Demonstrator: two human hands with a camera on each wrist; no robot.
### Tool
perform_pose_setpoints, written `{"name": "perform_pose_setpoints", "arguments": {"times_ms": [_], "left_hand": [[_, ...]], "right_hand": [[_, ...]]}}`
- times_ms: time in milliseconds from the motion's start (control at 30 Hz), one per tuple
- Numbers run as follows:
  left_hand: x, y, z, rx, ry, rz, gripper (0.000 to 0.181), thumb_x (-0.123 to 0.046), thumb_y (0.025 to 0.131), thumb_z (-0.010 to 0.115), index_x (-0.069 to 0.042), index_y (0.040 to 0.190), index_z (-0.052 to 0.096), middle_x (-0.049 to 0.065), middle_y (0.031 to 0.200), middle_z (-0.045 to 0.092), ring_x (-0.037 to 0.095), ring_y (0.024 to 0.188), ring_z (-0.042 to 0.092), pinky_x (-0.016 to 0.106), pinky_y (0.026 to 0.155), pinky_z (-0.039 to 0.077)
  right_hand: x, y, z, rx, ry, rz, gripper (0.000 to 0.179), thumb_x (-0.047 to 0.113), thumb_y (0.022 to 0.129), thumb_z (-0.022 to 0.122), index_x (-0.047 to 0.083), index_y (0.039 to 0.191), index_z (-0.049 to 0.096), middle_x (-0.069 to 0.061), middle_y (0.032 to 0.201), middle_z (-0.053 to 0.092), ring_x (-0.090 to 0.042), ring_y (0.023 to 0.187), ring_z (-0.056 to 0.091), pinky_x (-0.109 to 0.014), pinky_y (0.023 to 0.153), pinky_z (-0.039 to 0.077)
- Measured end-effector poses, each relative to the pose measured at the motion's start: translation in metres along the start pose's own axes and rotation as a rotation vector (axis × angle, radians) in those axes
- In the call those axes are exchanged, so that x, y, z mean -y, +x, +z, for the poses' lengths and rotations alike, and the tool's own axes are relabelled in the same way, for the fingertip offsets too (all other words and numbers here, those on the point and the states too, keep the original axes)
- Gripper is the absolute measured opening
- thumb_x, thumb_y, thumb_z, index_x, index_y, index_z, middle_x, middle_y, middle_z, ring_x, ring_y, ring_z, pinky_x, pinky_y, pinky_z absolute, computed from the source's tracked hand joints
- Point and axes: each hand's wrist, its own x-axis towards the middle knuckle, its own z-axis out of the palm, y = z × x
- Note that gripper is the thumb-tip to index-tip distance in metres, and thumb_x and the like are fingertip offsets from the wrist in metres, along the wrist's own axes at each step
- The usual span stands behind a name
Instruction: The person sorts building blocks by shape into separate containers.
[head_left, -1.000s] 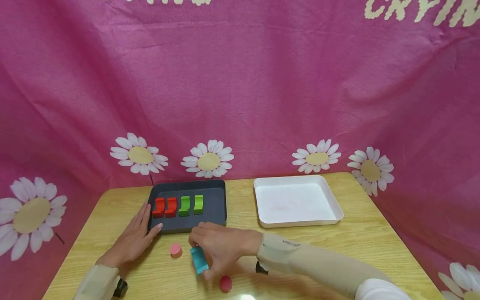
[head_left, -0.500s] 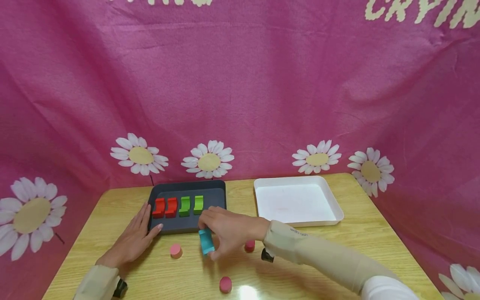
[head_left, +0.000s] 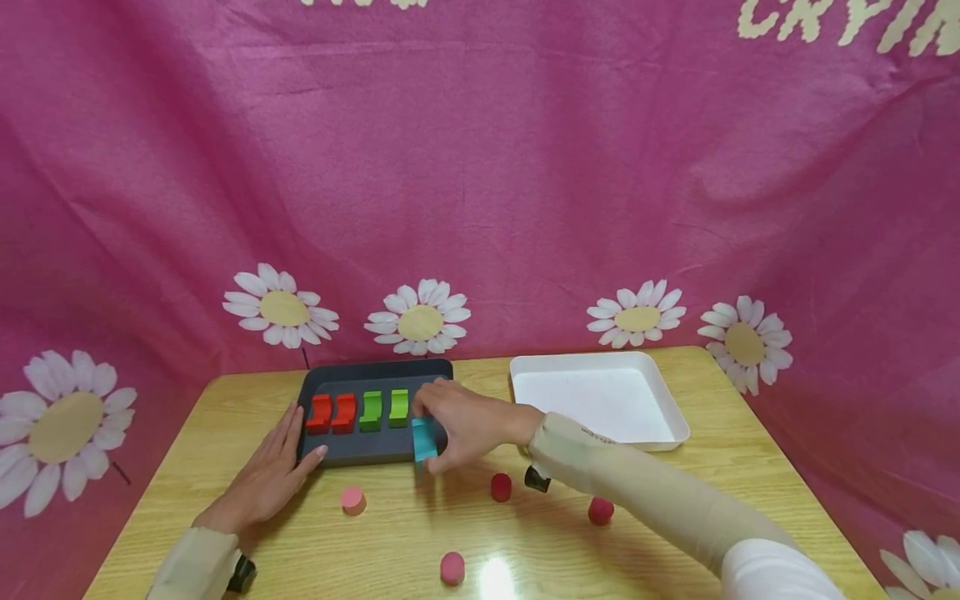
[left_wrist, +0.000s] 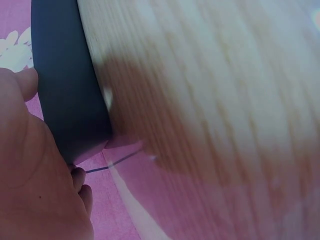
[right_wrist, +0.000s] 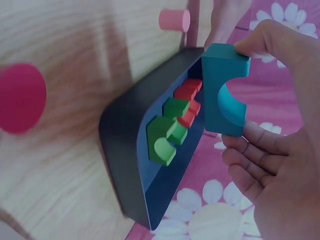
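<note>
A teal arch block (right_wrist: 213,95) with a half-round cutout is pinched end to end by my right hand (head_left: 468,423), thumb on one end and fingers on the other. In the head view it overlaps the right front part of the dark tray (head_left: 352,454); the right wrist view shows it raised over the rim. Inside that tray stand two red arch blocks (head_left: 332,414) and two green arch blocks (head_left: 385,410) in a row. My left hand (head_left: 262,479) rests with straight fingers along the tray's left side, thumb at the front left corner.
A white tray (head_left: 592,400) stands at the back right of the wooden table (head_left: 300,558). On the table lie a pink cylinder (head_left: 353,501) and several darker red-pink cylinders (head_left: 452,568), some near my right forearm. A pink flowered cloth (head_left: 480,183) hangs behind.
My right hand has carried the teal arch block away from me and slightly right, from the table to over the dark tray. Cylinders once hidden by the arm now show. The left hand stays put.
</note>
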Motion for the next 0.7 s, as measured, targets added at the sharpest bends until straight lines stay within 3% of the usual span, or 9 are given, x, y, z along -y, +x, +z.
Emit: {"name": "perform_pose_setpoints", "arguments": {"times_ms": [333, 700], "left_hand": [[0.000, 0.000, -0.001, -0.005, -0.001, 0.007, 0.098, -0.054, 0.111, 0.051, 0.003, 0.170, -0.002, 0.029, 0.177, -0.003, 0.053, 0.160, 0.005, 0.073, 0.127, 0.010], [-0.001, -0.002, -0.001, -0.021, -0.007, 0.045, 0.095, -0.051, 0.112, 0.051, 0.005, 0.169, 0.000, 0.030, 0.176, -0.001, 0.054, 0.161, 0.006, 0.072, 0.127, 0.011]], "right_hand": [[-0.022, 0.012, -0.008, -0.008, 0.002, 0.064, 0.054, 0.038, 0.084, 0.086, 0.008, 0.119, 0.057, 0.000, 0.110, 0.057, -0.014, 0.104, 0.049, -0.024, 0.084, 0.047], [-0.048, 0.029, 0.000, -0.039, -0.011, 0.060, 0.055, 0.037, 0.082, 0.086, 0.006, 0.118, 0.057, -0.003, 0.108, 0.057, -0.018, 0.105, 0.049, -0.031, 0.094, 0.045]]}}
